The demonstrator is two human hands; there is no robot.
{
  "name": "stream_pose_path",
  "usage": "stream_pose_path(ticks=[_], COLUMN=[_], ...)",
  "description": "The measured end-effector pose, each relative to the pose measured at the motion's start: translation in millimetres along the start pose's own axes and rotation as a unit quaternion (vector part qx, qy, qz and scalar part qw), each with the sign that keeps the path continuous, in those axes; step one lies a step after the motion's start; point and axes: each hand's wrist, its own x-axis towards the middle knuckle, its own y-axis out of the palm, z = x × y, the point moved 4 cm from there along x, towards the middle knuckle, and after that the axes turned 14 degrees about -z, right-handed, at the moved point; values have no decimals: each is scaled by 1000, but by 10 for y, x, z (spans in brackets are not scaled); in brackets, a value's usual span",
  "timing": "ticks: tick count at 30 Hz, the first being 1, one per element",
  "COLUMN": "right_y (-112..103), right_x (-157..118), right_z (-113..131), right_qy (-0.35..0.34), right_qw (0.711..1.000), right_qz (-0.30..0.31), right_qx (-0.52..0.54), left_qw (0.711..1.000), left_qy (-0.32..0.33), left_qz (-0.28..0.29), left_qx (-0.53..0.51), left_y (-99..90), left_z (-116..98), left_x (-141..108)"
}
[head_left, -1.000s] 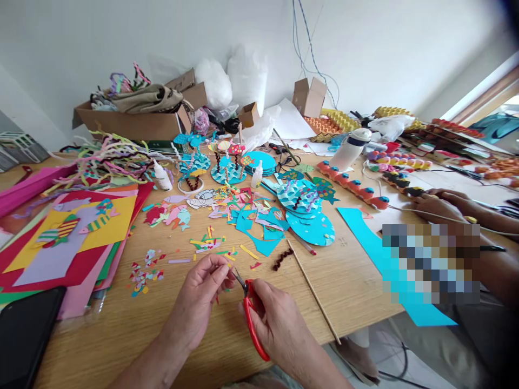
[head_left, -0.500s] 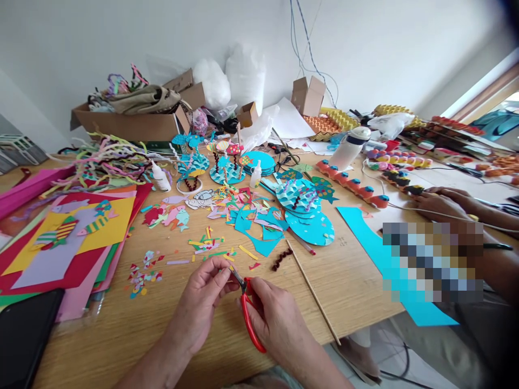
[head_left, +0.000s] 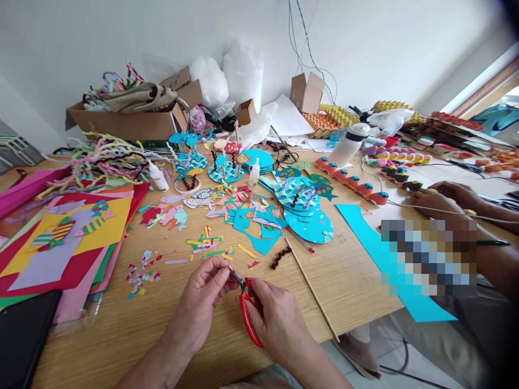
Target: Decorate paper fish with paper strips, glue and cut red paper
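My right hand [head_left: 279,313] is wrapped round the red handles of a pair of scissors [head_left: 250,321]. The blades point up and left, to the fingertips of my left hand [head_left: 208,289]. Those fingers are closed in a pinch on a tiny yellow paper piece [head_left: 230,267], mostly hidden by the fingers and lying at the blade tips. Just beyond my hands are loose paper strips [head_left: 207,244]. A dark brown twisted pipe cleaner [head_left: 280,257] and a thin wooden stick [head_left: 312,290] rest to the right of the scissors.
Coloured paper sheets [head_left: 36,270] and a black phone [head_left: 28,337] lie at left. Glue bottles [head_left: 158,177], paper fish and blue discs [head_left: 310,227] stand farther back. A co-worker's hands [head_left: 440,205] are at right, near a blue paper strip [head_left: 365,243].
The view has shifted very slightly. Both hands and the scissors keep nearly the same pose, with the yellow piece still at the blade tips.
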Motion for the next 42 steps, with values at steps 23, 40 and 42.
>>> stream_pose_path(ticks=[23,40,42], right_y=[-703,-816,-849], right_x=[-55,-156,-126], right_z=[-948,-1554,-1493], right_qy=[167,239,233], right_qw=[957,915,923], right_qz=[13,81,71], right_qx=[-237,-315,-298], left_qw=[996,957,957], left_qy=[44,82,76], left_qz=[-41,-65,-59], left_qx=[71,271,272], left_y=[-326,-801,-813], left_z=[-291,-434,-422], left_x=[144,101,118])
